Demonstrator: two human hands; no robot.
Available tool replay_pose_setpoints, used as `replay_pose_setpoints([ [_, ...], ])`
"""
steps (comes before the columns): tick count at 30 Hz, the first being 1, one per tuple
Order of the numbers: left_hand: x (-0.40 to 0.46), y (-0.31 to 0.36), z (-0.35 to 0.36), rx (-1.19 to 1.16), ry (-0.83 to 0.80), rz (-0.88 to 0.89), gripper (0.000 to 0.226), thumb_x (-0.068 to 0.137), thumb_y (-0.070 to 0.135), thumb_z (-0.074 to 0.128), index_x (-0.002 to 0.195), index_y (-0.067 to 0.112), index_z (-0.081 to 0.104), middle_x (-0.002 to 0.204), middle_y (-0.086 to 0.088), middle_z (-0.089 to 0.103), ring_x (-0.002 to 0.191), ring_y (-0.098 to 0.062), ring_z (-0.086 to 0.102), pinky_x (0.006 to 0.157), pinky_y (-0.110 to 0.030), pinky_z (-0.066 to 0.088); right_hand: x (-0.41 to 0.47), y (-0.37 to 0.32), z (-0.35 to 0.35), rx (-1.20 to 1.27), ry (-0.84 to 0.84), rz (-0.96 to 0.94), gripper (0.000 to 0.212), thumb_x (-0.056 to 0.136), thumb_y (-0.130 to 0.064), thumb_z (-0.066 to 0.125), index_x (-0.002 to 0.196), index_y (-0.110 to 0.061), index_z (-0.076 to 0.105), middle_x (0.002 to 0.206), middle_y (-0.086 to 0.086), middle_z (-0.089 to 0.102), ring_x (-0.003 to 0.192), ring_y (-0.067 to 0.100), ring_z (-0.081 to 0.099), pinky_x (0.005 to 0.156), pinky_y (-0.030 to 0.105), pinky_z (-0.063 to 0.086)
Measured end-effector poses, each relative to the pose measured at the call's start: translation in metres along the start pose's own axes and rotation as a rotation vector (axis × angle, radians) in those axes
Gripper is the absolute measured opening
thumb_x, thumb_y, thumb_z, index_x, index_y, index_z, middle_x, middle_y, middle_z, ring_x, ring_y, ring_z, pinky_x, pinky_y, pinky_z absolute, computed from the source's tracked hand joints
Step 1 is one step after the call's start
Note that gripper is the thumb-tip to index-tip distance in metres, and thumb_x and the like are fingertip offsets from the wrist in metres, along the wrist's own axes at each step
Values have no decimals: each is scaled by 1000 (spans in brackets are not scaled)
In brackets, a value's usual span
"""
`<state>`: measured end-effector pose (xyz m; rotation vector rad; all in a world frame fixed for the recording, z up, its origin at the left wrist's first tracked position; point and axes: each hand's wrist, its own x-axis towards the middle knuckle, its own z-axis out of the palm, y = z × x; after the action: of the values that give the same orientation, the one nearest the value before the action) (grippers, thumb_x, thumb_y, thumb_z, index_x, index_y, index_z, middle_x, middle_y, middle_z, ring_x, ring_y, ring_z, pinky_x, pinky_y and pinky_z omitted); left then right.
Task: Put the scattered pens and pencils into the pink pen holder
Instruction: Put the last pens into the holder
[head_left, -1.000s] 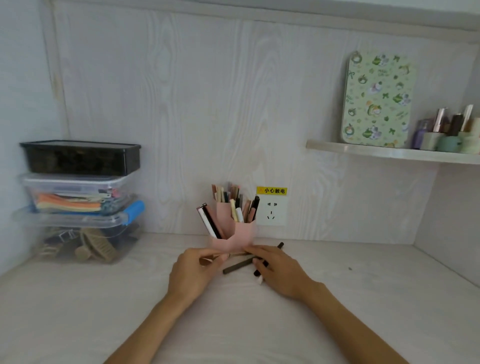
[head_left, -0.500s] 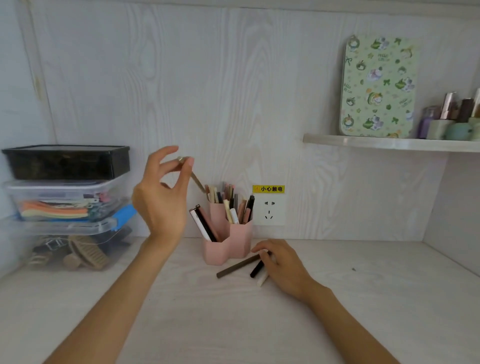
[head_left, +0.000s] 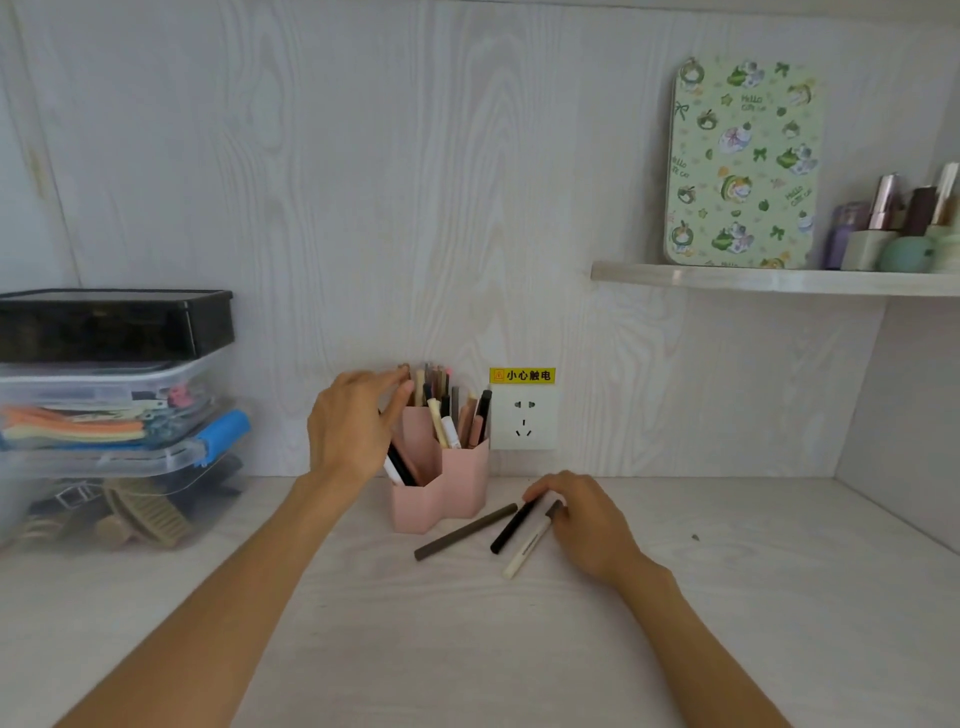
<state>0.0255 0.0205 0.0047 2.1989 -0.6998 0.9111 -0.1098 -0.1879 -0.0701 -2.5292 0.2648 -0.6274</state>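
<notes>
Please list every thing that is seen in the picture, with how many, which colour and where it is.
holder: 1, pink, on the desk at the back wall, holds many pens
loose pens: 3 on the desk right of the holder: grey-brown, black, cream
socket: 1, white, on the wall right of the holder
warning label: 1, yellow, above the socket
boxes: stack at left, black one on top, clear ones below
shelf: 1, pale, upper right
tin: 1, green patterned, upright on the shelf
cosmetics: several, purple, brown, green, right end of the shelf
desk: 1, pale wood
left hand: at the holder's top
right hand: on the black and cream pens
</notes>
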Motion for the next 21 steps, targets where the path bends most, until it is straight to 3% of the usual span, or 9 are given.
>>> replay_pose_setpoints([
  [2, -5, 5, -7, 84, 30, 85, 33, 95, 32, 51, 123, 20, 62, 131, -3, 57, 123, -24, 45, 95, -38, 37, -2, 2, -2, -19, -9, 4, 50, 82, 9, 40, 113, -25, 60, 121, -1, 59, 114, 16, 46, 91, 26, 40],
  [5, -32, 22, -16, 39, 123, 141, 27, 87, 29, 61, 113, 22, 60, 114, 1, 62, 103, -23, 55, 80, -35, 44, -3, 3, -2, -67, -121, 21, 53, 86, 3, 38, 131, -23, 48, 137, 0, 49, 126, 20, 41, 103, 30, 35],
  [7, -61, 27, -14, 23, -71, 119, 13, 83, 36, 61, 94, 30, 60, 91, 10, 65, 84, -16, 59, 64, -29, 49, -2, 2, -1, -99, -160, 32, 49, 90, -4, 40, 134, -24, 45, 138, 0, 47, 124, 21, 41, 103, 31, 35],
  [8, -75, 25, -11, 45, -217, 91, 13, 83, 40, 58, 92, 31, 61, 89, 12, 64, 83, -12, 59, 62, -28, 49, -2, 1, 0, -107, -160, 27, 46, 90, -8, 42, 133, -25, 47, 133, 0, 50, 121, 22, 43, 101, 32, 37],
  [10, -96, 15, -2, 127, -417, 97, 24, 86, 46, 54, 101, 30, 63, 101, 14, 62, 91, -9, 55, 65, -24, 43, -2, -2, -1, -101, -149, 2, 38, 90, -13, 48, 124, -28, 54, 120, 0, 56, 113, 21, 47, 94, 32, 40],
  [12, -102, 4, -1, 143, -480, 84, 27, 90, 46, 51, 106, 28, 64, 108, 14, 59, 95, -10, 52, 67, -24, 40, -5, -4, -2, -62, -142, -16, 32, 89, -16, 53, 117, -30, 59, 110, -1, 59, 105, 17, 50, 90, 30, 42],
  [17, -101, -17, -9, -14, -512, -18, 18, 89, 40, 55, 102, 37, 67, 98, 16, 64, 85, -4, 54, 67, -23, 42, -8, -5, -9, 45, -146, -2, 23, 84, -20, 65, 105, -29, 65, 94, -6, 64, 86, 5, 50, 74, 11, 37],
  [19, -100, -23, -13, -126, -460, -89, 15, 89, 40, 57, 100, 39, 67, 92, 19, 65, 81, -2, 56, 66, -21, 42, -10, -8, -11, 130, -165, 33, 25, 82, -18, 68, 105, -27, 67, 89, -7, 65, 80, 0, 51, 70, 5, 37],
  [21, -94, -25, -15, -251, -353, -153, 12, 89, 36, 58, 96, 40, 67, 87, 21, 64, 77, 0, 57, 62, -16, 40, -11, -13, -14, 278, -149, 70, 27, 82, -15, 70, 107, -26, 68, 86, -6, 67, 81, 6, 57, 73, 5, 40],
])
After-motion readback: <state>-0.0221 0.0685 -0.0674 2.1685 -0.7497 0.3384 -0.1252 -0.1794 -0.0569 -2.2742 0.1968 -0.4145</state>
